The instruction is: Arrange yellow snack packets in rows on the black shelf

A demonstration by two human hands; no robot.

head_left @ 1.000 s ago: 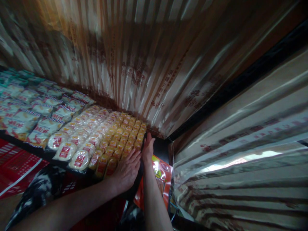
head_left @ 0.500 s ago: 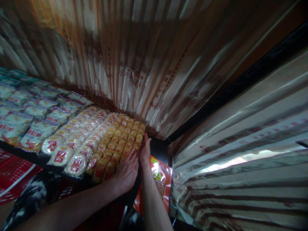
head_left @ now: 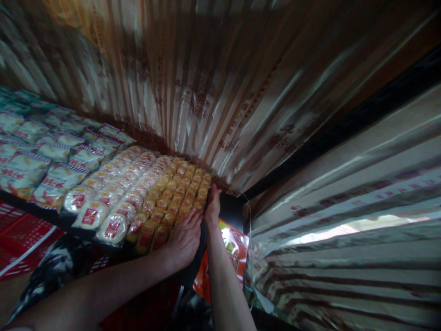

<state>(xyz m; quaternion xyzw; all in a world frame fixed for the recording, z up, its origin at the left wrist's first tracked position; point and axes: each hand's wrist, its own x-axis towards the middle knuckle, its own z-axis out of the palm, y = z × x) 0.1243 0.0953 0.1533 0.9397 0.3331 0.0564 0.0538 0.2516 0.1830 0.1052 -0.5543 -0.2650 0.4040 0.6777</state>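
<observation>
Rows of small yellow wrapped cakes (head_left: 172,193) stand packed together on a black shelf (head_left: 231,208). My left hand (head_left: 186,236) lies against the front right part of these rows, its fingers stretched out and nearly flat. Farther back, my right hand (head_left: 212,204) presses upright along the right side of the same rows, palm toward them, fingers extended. Neither hand is wrapped round anything. Left of the yellow cakes are rows of round, white wrapped cakes (head_left: 113,227) with red labels. Under my right forearm shows an orange package (head_left: 237,250), partly hidden.
White snack bags (head_left: 58,184) with striped tops fill the shelf's left, with green packs (head_left: 27,96) behind them. A red basket (head_left: 20,230) sits below the front edge. Pleated printed sheeting (head_left: 193,92) hangs behind and on the right, beside a dark bar (head_left: 310,147).
The view has shifted slightly, so the shelf goods appear a little higher and farther right. Both hands stay against the yellow cakes, the right one slightly farther along their side.
</observation>
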